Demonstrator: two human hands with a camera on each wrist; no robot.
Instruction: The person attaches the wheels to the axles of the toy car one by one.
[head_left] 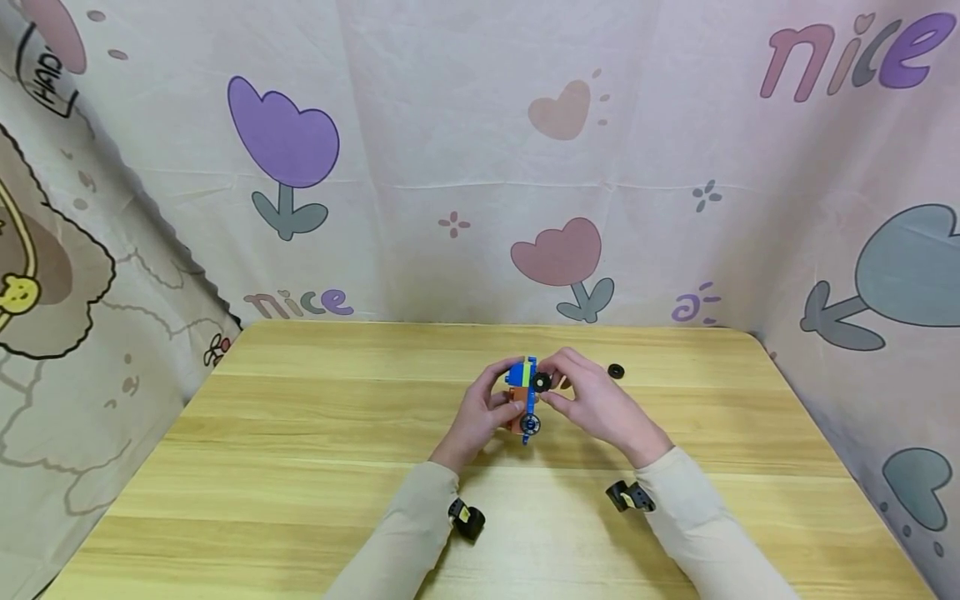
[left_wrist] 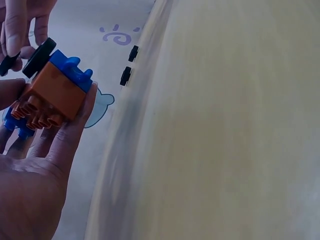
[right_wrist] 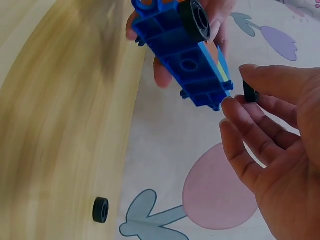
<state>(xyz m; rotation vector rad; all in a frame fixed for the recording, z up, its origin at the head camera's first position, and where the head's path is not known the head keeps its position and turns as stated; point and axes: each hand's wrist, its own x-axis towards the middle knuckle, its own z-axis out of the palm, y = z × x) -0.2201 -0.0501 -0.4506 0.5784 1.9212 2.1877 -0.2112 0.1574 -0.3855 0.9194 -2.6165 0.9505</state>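
My left hand (head_left: 480,417) grips a toy car (head_left: 520,393) built of blue, orange and lime blocks. Its blue underside (right_wrist: 187,62) faces the right hand, and the orange block (left_wrist: 59,92) shows its studs in the left wrist view. One black wheel (right_wrist: 195,21) is fitted at the end of the blue base nearer to me. Between thumb and fingers my right hand (head_left: 596,404) pinches another small black wheel (right_wrist: 249,92), close beside the far end of the base, where no wheel shows on this side.
A loose black wheel (head_left: 616,371) lies on the wooden table (head_left: 300,450) to the right of the hands. Two loose wheels, one nearer (left_wrist: 125,76) and one farther (left_wrist: 133,53), show in the left wrist view. A patterned cloth (head_left: 442,100) hangs behind the table.
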